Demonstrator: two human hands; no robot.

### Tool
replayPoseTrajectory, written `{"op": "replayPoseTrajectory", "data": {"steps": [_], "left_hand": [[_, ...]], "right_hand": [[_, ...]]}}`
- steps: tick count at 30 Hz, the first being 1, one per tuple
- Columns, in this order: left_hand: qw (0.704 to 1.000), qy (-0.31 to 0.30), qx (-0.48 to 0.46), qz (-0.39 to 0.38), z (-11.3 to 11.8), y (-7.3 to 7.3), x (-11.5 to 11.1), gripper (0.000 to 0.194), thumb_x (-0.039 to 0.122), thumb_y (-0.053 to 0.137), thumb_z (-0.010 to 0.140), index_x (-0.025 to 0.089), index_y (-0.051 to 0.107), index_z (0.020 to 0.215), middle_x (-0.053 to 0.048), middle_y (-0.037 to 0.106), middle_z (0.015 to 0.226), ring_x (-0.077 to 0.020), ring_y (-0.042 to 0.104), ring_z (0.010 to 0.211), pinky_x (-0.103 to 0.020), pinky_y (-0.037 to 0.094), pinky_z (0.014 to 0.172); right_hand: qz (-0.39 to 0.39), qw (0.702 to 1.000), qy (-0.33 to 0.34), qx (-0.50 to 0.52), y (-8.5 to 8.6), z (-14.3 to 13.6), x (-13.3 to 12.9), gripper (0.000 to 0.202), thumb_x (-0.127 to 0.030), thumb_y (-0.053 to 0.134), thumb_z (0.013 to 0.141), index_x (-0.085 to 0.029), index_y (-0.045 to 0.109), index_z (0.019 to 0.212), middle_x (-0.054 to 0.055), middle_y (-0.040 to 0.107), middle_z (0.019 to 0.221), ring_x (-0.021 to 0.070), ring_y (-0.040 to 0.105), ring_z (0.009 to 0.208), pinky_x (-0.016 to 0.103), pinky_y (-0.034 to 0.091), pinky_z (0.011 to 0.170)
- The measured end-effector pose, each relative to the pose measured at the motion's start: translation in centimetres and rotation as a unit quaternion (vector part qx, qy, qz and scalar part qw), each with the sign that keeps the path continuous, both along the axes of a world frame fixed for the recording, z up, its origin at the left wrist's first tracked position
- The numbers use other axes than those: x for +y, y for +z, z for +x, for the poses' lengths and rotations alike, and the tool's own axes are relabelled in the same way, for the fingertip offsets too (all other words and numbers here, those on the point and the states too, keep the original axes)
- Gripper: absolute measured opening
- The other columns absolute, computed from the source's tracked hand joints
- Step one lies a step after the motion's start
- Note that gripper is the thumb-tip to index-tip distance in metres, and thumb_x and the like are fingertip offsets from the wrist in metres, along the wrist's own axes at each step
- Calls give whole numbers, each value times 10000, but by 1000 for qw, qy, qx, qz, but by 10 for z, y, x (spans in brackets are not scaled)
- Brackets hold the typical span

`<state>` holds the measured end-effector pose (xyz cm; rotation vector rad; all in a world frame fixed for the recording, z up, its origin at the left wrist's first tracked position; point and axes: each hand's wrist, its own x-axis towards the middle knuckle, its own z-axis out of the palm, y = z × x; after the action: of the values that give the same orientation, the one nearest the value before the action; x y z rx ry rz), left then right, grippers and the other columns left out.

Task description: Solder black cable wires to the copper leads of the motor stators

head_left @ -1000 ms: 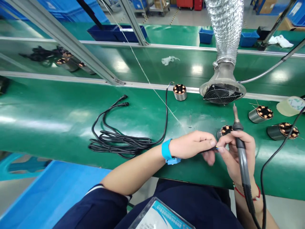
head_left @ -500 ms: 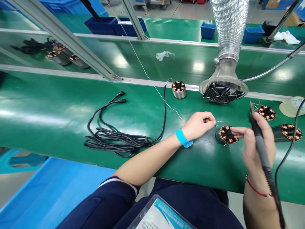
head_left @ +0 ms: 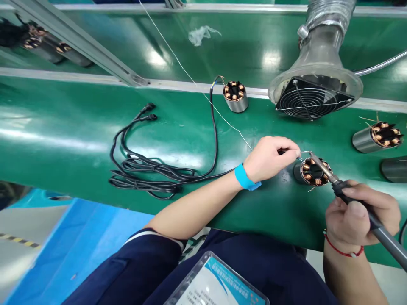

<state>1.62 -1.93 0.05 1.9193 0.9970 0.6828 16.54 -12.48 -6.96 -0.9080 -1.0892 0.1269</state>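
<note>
nearest, on dark clothing: wears a badge (head_left: pixel 219 281), on the near side of both hands. with the right hand (head_left: pixel 362 212), clamps thumb and fingers round the handle of a soldering iron (head_left: pixel 375 220), pointed leftward and away; brings its tip to a thin wire (head_left: pixel 305 151) jutting from the other hand's fingertips. with the left hand (head_left: pixel 270 159), pinches thumb and fingers together on a dark cable end (head_left: pixel 281 151); wears a blue wristband (head_left: pixel 244 178) behind it. just right of the left fingertips, partly under the iron: note a copper-wound stator (head_left: pixel 313 173), upright on the green bench (head_left: pixel 254 216). left of the left hand: note a coiled black cable (head_left: pixel 173 185). beyond the right hand: note two further stators (head_left: pixel 367 140), one cropped. beyond the left hand: note a wired stator (head_left: pixel 237 103), a pale strand (head_left: pixel 182 67) running down toward the hand, a fan-fitted hood (head_left: pixel 307 101) farther right, and, farthest, a crumpled plastic scrap (head_left: pixel 199 36).
</note>
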Motion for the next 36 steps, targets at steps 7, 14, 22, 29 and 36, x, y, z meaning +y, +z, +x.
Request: {"op": "replayPoseTrajectory", "data": {"steps": [7,14,22,29,36], "left_hand": [[1000,-2,-10,26,0,0,0,169,111,573,812,113,701,702,-10,679,725,-68,578,661,-184,431,615],[999,0,-10,44,0,0,1,160,95,580,800,103,699,693,-2,670,700,-54,561,633,-166,423,590],[998,-5,-4,63,0,0,2,153,92,583,804,111,690,696,0,674,726,-59,569,661,-178,429,619],[997,-11,-5,70,1,-1,2,155,97,582,812,111,679,691,-4,665,721,-59,557,651,-182,427,612],[997,-9,2,80,0,-1,3,149,94,591,809,117,677,690,0,668,727,-62,571,666,-180,432,620]], "right_hand": [[-22,1000,-5,-5,0,0,-1,126,-181,582,850,-127,688,890,19,585,703,131,576,622,312,497,594],[-23,999,26,0,0,-1,1,142,-219,590,870,-122,684,914,11,550,667,115,523,569,306,459,558],[1,999,29,-15,1,0,4,136,-197,583,885,-102,676,913,7,547,654,103,517,557,299,466,562],[13,999,41,-32,0,2,5,159,-193,576,907,-83,682,951,5,549,650,96,516,565,289,443,552],[20,998,54,-15,1,3,4,216,-184,593,900,-109,720,1057,-1,535,643,108,523,563,295,420,532]]}}
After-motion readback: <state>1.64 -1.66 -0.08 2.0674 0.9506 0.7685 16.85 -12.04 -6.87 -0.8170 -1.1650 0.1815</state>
